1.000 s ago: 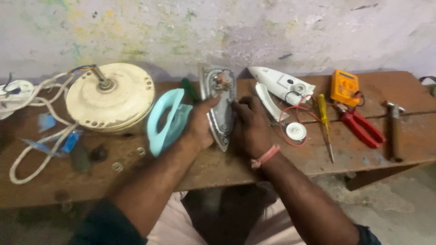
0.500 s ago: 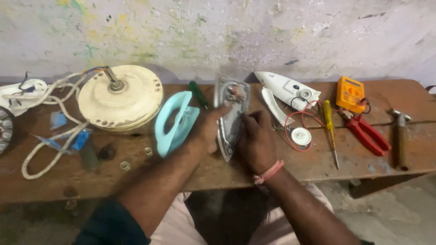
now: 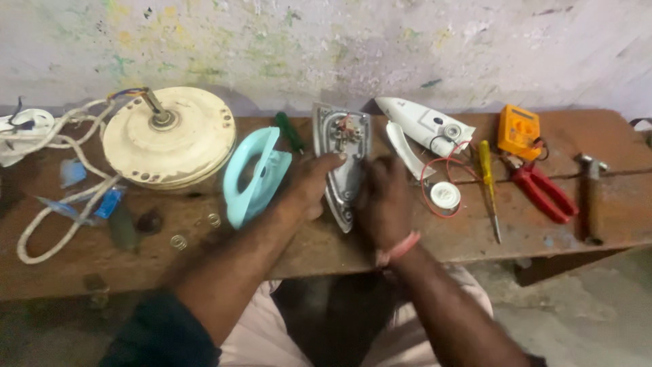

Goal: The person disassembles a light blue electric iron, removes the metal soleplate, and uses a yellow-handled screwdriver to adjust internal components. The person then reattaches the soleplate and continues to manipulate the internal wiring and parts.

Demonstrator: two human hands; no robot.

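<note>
At the table's (image 3: pixel 285 255) centre, our left hand (image 3: pixel 309 183) grips the iron soleplate (image 3: pixel 341 160) from nine o'clock; our right hand (image 3: pixel 384 200) clasps its three o'clock edge. We should steady it firmly while working.

On the bench (image 3: pixel 272 251), the iron base (image 3: pixel 341 153) lies between the handle shell (image 3: pixel 252 173) leftward and screwdriver (image 3: pixel 487 182) rightward.

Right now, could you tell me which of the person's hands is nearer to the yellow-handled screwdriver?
Right. The right hand rests on the iron soleplate, just left of the yellow-handled screwdriver; the left hand grips the soleplate's far side, farther away.
</note>
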